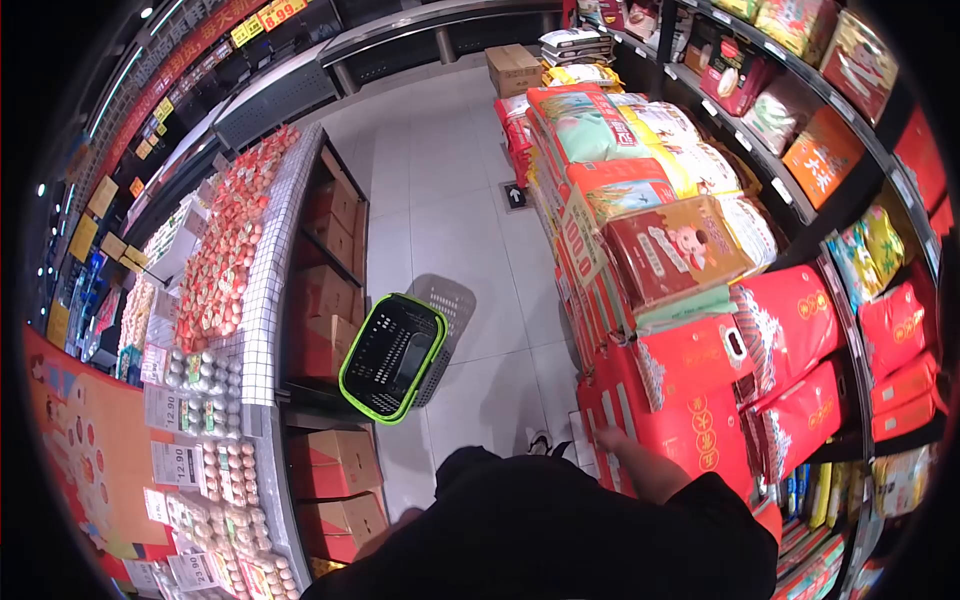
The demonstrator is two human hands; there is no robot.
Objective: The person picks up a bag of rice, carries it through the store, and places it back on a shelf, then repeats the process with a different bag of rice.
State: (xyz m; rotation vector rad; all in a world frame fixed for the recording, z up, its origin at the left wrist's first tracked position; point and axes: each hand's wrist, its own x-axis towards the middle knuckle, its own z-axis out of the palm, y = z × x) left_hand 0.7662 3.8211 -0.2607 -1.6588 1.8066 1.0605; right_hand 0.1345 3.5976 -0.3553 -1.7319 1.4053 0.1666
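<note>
My right hand (612, 441) hangs low beside the stacked red rice bags (690, 440), its fingers loosely apart with nothing seen in them. At the lower left, only a small part of my left hand (402, 522) shows past my dark clothing, near the cardboard boxes (340, 465) under the egg counter; its fingers are hidden. Ahead of me is a black shopping basket (385, 345) with a bright green rim, tilted in this view, and its perforated shadow falls on the floor to the right. Nothing shows inside the basket except its dark perforated walls.
Along the left runs a counter with loose eggs (225, 240), egg cartons (230, 470) and price cards. Stacked rice sacks (680, 240) and a bagged shelf (790, 185) line the right. Between them the tiled floor (430, 170) leads to a cardboard box (513, 70).
</note>
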